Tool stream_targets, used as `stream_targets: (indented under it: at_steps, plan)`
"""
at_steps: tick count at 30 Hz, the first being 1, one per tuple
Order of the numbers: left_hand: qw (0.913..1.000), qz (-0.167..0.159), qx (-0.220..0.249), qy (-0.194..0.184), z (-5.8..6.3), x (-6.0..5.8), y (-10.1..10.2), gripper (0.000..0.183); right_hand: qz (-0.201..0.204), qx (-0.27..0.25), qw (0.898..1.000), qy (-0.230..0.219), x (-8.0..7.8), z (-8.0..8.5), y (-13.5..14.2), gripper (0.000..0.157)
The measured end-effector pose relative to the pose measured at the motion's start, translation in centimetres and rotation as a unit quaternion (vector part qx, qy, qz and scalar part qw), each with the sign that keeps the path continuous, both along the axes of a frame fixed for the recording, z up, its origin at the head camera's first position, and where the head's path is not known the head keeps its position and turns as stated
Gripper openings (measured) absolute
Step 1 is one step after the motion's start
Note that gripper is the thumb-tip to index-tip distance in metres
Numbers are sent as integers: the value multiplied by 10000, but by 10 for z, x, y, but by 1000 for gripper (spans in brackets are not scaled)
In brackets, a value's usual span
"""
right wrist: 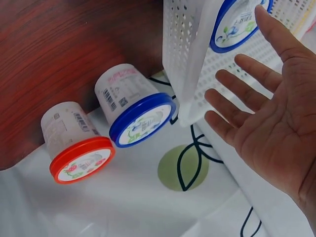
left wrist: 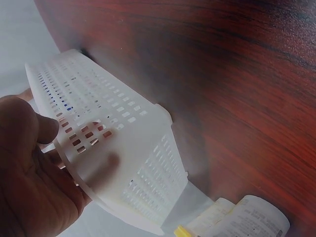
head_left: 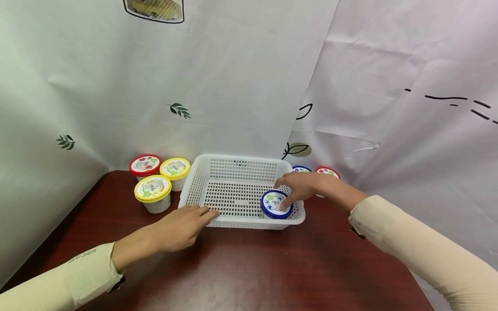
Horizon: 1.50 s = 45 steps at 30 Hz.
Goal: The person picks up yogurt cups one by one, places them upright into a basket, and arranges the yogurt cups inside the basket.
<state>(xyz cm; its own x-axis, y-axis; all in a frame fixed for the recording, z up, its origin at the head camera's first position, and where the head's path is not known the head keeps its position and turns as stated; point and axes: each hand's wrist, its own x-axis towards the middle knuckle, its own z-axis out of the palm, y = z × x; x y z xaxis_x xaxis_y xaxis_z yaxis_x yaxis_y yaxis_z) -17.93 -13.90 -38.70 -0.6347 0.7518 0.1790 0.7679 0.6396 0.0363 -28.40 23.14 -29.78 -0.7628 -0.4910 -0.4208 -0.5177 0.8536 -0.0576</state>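
A white perforated plastic basket (head_left: 249, 224) stands on the table. My left hand (head_left: 184, 226) holds its front rim near the left corner; in the left wrist view the thumb lies outside the wall (left wrist: 123, 148) and fingers reach over the rim. Inside the basket's right end sits a white tub with a blue lid (head_left: 274, 203), lid up. Over that tub is my right hand (head_left: 298, 188), its thumb at the lid. The right wrist view shows this hand (right wrist: 276, 103) with fingers spread and relaxed, the thumb tip overlapping the lid (right wrist: 237, 27).
Left of the basket stand a red-lidded tub (head_left: 145, 165) and two yellow-lidded tubs, one behind (head_left: 175, 167) and one in front (head_left: 153, 190). Right of it are a blue-lidded tub (right wrist: 143, 123) and a red-lidded tub (right wrist: 81, 160). A printed white sheet (head_left: 241, 86) hangs behind.
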Motion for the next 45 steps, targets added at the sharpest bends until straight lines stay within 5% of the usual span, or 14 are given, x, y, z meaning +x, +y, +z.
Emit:
stream_targets:
  at_steps: [19,45]
  plan:
    - [9998,6,-11,196,-3,-2,-1,47,-115,-163,9997,132,-9,19,21,72]
    - [9999,11,-35,156,-5,-2,-1,50,-346,-333,9986,239,-15,17,46,70]
